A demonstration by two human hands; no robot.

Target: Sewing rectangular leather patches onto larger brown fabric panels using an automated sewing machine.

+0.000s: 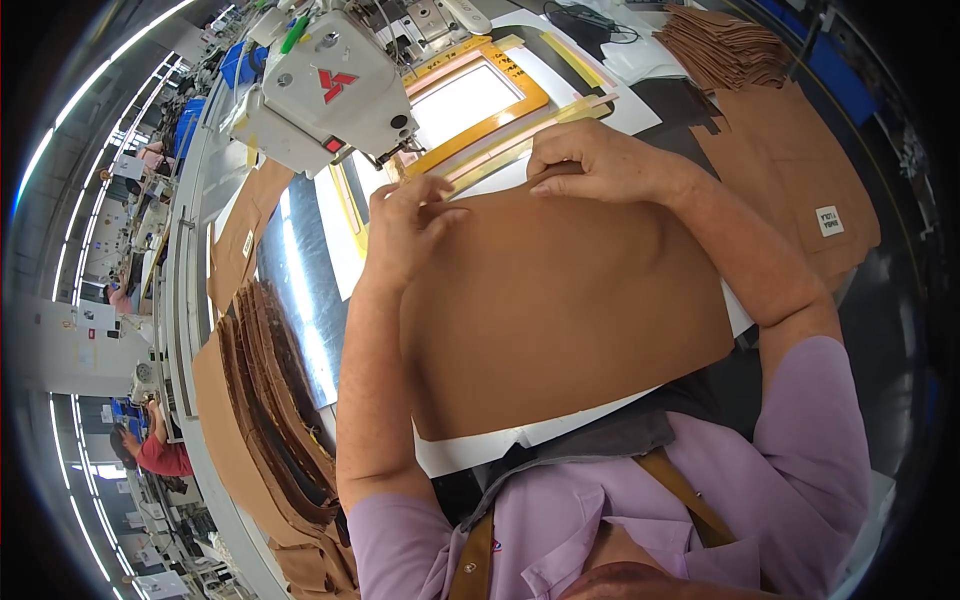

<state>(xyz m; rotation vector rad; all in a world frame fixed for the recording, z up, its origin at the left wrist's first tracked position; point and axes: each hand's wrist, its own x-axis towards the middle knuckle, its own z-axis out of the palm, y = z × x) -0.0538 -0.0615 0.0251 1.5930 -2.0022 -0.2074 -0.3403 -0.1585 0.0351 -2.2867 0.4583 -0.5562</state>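
A bright workshop stretches away on the left, where a grey wall (75, 365) and a co-worker's red sleeve (165, 458) show beyond the work surface.

The right hand (590, 165) pinches the far edge of a brown panel (565, 300), thumb on the near face and fingers behind. The left hand (410, 225) is curled narrow at the panel's far left corner; whether its thumb and fingers close on the material I cannot tell. The panel spreads from both hands back toward the body, between the forearms.

It looks like a light, pliable sheet of fabric or thin leather, firm enough to lie smooth yet likely to sag or crease if lifted by one point. It should not be fragile. Slipperiness is hard to judge; a pinch at both far corners, spaced wide, would probably keep it flat.

Just beyond the hands is a yellow frame (532, 95) around a white opening; ahead of the left hand stands a white sewing machine head (320, 85). Left of the left forearm sits a stack of brown pieces (265, 390). Right of the right hand lies a labelled brown piece (770, 170), with a brown pile (725, 45) beyond. Far ahead and left of the left hand is a blue bin (240, 65), contents unclear.
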